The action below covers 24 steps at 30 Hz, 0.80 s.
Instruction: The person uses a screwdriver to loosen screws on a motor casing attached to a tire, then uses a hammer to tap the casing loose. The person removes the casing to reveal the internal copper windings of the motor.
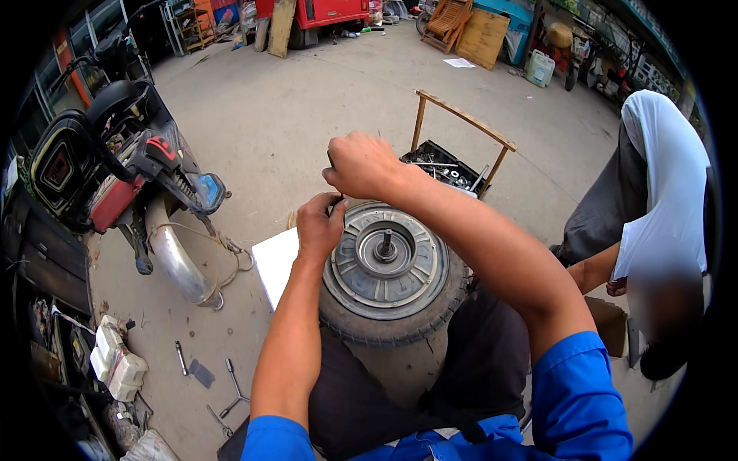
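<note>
A wheel with a black tyre [384, 335] and a grey metal hub [367, 290] lies flat in front of my knees. Its threaded axle [387, 240] sticks up from the middle. Over the hub's far left edge, my left hand [317, 224] is closed, with a small dark bit of something at its fingertips. Just above and beyond it, my right hand [363, 163] is clenched in a fist, the forearm crossing over the wheel. A dark end shows beside its thumb. What either hand grips is mostly hidden by the fingers.
A tray of metal tools [446, 167] with a wooden handle frame [465, 117] stands beyond the wheel. A white board [274, 265] lies left. A socket tool [181, 358] and three-armed wrench [233, 388] are on the ground. A partly dismantled scooter [115, 173] stands left; another person [665, 177] sits right.
</note>
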Tool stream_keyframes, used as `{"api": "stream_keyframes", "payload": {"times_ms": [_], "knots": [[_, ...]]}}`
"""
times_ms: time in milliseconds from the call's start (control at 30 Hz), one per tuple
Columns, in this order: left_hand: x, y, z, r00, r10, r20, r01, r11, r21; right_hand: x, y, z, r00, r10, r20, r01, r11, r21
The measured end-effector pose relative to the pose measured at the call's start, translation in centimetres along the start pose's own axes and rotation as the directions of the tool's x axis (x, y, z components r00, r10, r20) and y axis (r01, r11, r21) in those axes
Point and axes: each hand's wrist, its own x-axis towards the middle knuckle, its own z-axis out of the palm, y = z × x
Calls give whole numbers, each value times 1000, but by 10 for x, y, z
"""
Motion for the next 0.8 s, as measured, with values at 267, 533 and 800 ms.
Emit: {"api": "stream_keyframes", "payload": {"times_ms": [267,533,800], "knots": [[0,-5,3,1000,17,15,-17,1000,13,-3,2,-2,1000,-21,19,22,1000,-2],[-1,-2,2,1000,1,28,-1,1000,-2,-3,4,0,997,-75,34,76,997,-8],[0,-7,4,1000,-7,21,8,1000,-15,-3,6,0,995,-87,49,86,996,6]]}}
